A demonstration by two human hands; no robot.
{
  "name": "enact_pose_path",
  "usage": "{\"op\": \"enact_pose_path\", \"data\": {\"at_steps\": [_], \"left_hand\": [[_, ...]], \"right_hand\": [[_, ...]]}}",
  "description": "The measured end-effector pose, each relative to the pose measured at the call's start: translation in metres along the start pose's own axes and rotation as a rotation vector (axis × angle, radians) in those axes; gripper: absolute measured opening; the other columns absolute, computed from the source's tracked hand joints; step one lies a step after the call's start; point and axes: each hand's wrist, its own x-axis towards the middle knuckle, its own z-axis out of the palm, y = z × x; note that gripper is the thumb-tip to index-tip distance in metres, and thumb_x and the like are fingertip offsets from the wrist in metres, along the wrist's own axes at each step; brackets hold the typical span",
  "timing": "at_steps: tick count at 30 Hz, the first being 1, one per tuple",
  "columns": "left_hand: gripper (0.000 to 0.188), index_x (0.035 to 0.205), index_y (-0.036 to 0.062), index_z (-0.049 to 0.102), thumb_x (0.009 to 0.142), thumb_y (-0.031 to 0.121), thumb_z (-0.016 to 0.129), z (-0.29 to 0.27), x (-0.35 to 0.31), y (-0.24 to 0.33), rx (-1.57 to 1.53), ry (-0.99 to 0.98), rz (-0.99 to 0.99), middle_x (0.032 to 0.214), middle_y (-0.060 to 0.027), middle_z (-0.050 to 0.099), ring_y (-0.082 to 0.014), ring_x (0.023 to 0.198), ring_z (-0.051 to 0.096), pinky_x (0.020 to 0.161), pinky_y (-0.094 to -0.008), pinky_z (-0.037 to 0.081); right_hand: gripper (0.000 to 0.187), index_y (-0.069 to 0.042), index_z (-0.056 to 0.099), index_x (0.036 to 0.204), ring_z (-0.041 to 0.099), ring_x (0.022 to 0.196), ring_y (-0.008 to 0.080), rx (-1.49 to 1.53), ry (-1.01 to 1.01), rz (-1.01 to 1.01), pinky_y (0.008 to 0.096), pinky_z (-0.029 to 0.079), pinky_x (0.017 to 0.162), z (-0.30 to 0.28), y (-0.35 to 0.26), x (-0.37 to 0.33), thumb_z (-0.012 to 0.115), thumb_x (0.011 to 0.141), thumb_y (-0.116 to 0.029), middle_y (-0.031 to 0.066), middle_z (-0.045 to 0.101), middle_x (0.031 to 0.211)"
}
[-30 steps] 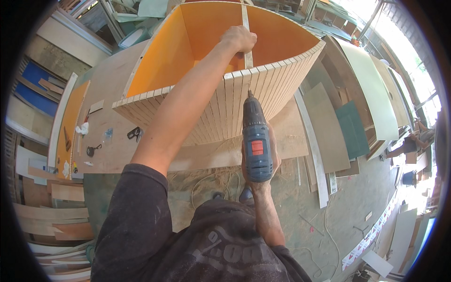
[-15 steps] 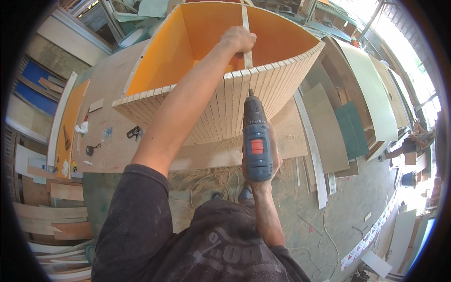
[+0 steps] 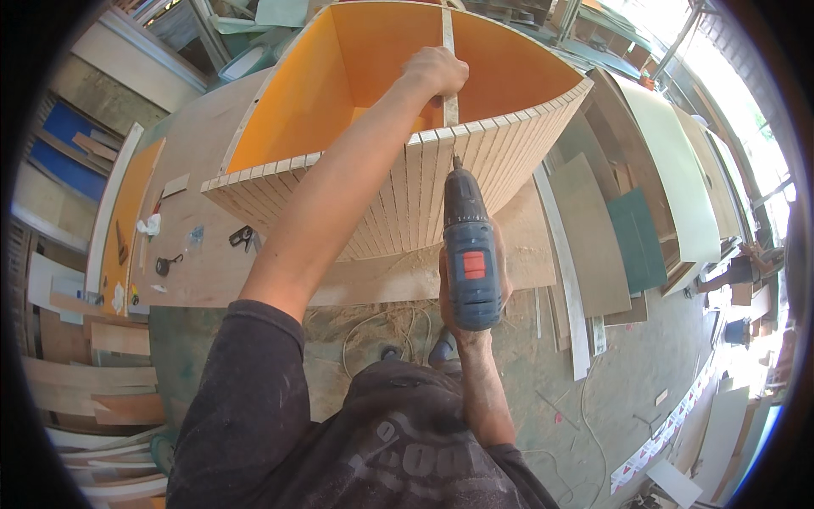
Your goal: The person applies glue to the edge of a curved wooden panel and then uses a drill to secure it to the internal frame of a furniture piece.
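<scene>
A curved wooden cabinet carcass (image 3: 398, 199) with an orange inside and a kerf-cut, slatted outer face rests on the workbench. Across its open top runs a pale divider board (image 3: 450, 42). My left hand (image 3: 435, 72) reaches over the near rim, its fingers closed round the divider's edge; the fingertips are hidden. My right hand (image 3: 504, 270) is wrapped round a dark blue cordless drill (image 3: 472, 288) with a red patch. The drill's bit (image 3: 457, 161) points at the slatted face just under the rim; whether it touches the wood I cannot tell.
On the workbench (image 3: 199, 271) to the left lie a black clamp (image 3: 242, 237), a tape measure (image 3: 167, 265) and a handsaw (image 3: 122, 244). Sheets of board (image 3: 589, 233) lean at the right. A cord (image 3: 588, 424) trails over the floor. Another person (image 3: 746, 267) is at the far right.
The drill appears slightly farther right, along with the cabinet's right end. Both hands keep their grips, the left on the divider board and the right on the drill.
</scene>
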Motion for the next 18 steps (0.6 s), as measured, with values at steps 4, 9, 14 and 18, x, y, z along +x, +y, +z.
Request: {"op": "enact_pose_path", "data": {"at_steps": [4, 9, 14, 18], "left_hand": [[0.039, 0.096, 0.0019, 0.074, 0.100, 0.024, 0.042, -0.004, -0.009, 0.008, -0.054, -0.003, -0.081, 0.097, -0.0165, 0.074, -0.0231, 0.067, 0.075, 0.077, -0.0359, 0.063], [0.038, 0.097, 0.0046, 0.074, 0.100, 0.021, 0.040, 0.002, 0.000, 0.002, -0.005, -0.005, -0.024, 0.089, -0.0148, 0.074, -0.0231, 0.066, 0.075, 0.078, -0.0366, 0.063], [0.038, 0.097, 0.0050, 0.073, 0.101, 0.019, 0.038, 0.006, 0.009, -0.009, 0.082, -0.001, 0.070, 0.086, -0.0150, 0.073, -0.0229, 0.065, 0.074, 0.079, -0.0369, 0.063], [0.043, 0.092, 0.0007, 0.072, 0.102, 0.025, 0.038, 0.002, -0.001, 0.002, -0.026, 0.003, 0.000, 0.084, -0.0152, 0.074, -0.0226, 0.062, 0.074, 0.080, -0.0358, 0.063]], "right_hand": [[0.069, -0.007, 0.045, 0.153, 0.070, 0.103, 0.0178, 0.021, -0.015, -0.002, 0.0342, 0.056, 0.091, 0.000, 0.005, -0.002, 0.071, 0.090, -0.002, 0.0109, 0.071, 0.117], [0.069, -0.007, 0.044, 0.154, 0.071, 0.102, 0.0178, -0.024, -0.020, -0.022, 0.0349, 0.058, 0.089, -0.003, 0.007, -0.001, 0.072, 0.091, -0.002, 0.0110, 0.071, 0.117], [0.070, -0.005, 0.044, 0.154, 0.071, 0.101, 0.0179, -0.032, -0.032, 0.022, 0.0353, 0.058, 0.089, -0.001, 0.005, -0.004, 0.072, 0.089, -0.001, 0.0112, 0.072, 0.116], [0.071, -0.005, 0.045, 0.153, 0.071, 0.102, 0.0183, -0.007, -0.023, 0.013, 0.0351, 0.058, 0.090, -0.004, 0.006, -0.007, 0.074, 0.088, -0.001, 0.0113, 0.071, 0.117]]}}
